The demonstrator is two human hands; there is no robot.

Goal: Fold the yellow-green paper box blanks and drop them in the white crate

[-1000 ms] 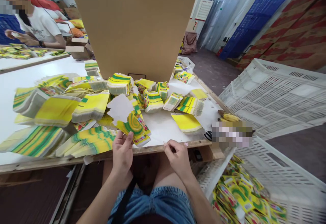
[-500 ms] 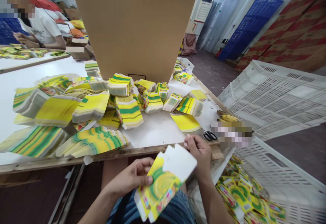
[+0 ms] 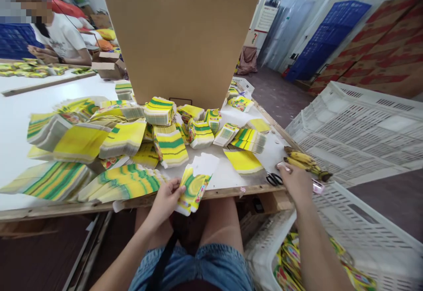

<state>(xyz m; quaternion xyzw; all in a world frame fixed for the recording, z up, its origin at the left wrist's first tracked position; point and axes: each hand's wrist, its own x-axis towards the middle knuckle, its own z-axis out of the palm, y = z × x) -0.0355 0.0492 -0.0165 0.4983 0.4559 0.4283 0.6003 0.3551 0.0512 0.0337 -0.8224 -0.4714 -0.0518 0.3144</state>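
My left hand (image 3: 167, 200) pinches the lower left side of a flat yellow-green printed carton (image 3: 194, 183). The carton's white flaps point away from me, over the table's front edge. On the right, my right hand (image 3: 297, 183) is closed, back upward, over a small pink object whose ends show beside it; its kind is unclear. Black-handled scissors (image 3: 274, 179) lie just left of that hand. A bunch of bananas (image 3: 306, 161) is directly beyond it. Stacks of flat cartons (image 3: 170, 145) cover much of the white table (image 3: 211, 172).
A tall cardboard sheet (image 3: 185, 39) stands behind the stacks. White crates (image 3: 363, 128) are on the right; a lower one holds filled yellow packs (image 3: 291, 255). A co-worker (image 3: 62, 39) sits at far left, near an open cardboard box (image 3: 108, 66).
My left hand has moved forward and up with the carton, from above my lap to the table edge. My right hand has left the carton's side and moved right, beside the scissors and bananas.
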